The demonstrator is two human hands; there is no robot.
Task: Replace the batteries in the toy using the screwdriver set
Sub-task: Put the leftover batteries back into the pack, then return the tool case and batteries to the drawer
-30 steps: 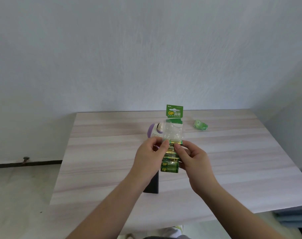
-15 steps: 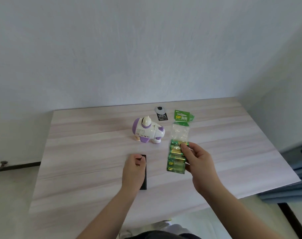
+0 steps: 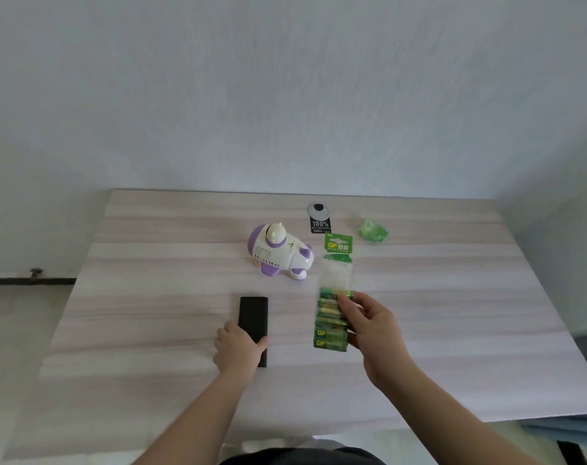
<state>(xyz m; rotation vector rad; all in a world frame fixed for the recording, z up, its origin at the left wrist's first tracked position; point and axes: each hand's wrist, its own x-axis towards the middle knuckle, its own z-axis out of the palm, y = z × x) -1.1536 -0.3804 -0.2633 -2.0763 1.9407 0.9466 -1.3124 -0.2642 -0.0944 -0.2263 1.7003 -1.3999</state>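
Note:
A white and purple toy (image 3: 280,255) stands upright on the light wooden table (image 3: 151,297), a little behind the middle. In front of it lies a long black case (image 3: 254,317), flat on the table. My left hand (image 3: 236,350) wraps around the near end of that case. My right hand (image 3: 369,325) grips a green strip pack of batteries (image 3: 334,297) by its right side, low over the table to the right of the case. The upper part of the pack is empty clear plastic.
A small black and silver card (image 3: 319,219) lies behind the toy near the far edge. A crumpled green wrapper (image 3: 373,231) sits to its right. The wall rises just behind the table, and the floor shows on the left.
My left hand let go of the battery pack, dropped to the table and closed on the black case. My right hand lowered the pack to the right. The toy came into full view.

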